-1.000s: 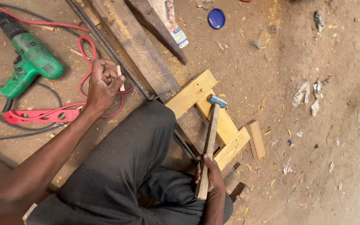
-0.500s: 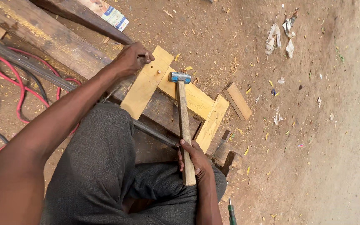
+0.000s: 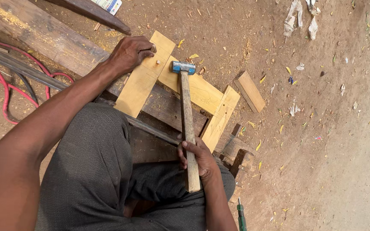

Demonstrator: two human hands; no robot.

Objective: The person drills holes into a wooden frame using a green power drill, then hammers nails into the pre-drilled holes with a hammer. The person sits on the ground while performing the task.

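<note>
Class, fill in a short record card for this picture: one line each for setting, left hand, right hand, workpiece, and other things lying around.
Setting: bare dirt ground strewn with sawdust and wood chips
Left hand: rests on the upper pale plank, fingertips beside a small nail
Right hand: grips the wooden handle of a hammer, its head near the nail
Workpiece: pale planks joined crosswise, lying on dark timber
Around: red cable, loose wood offcut, paper scraps, green-handled tool

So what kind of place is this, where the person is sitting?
Probably an outdoor woodworking spot on bare ground. The right hand grips a hammer over pale wooden boards, with sawdust and heavy timber beams around.
</note>
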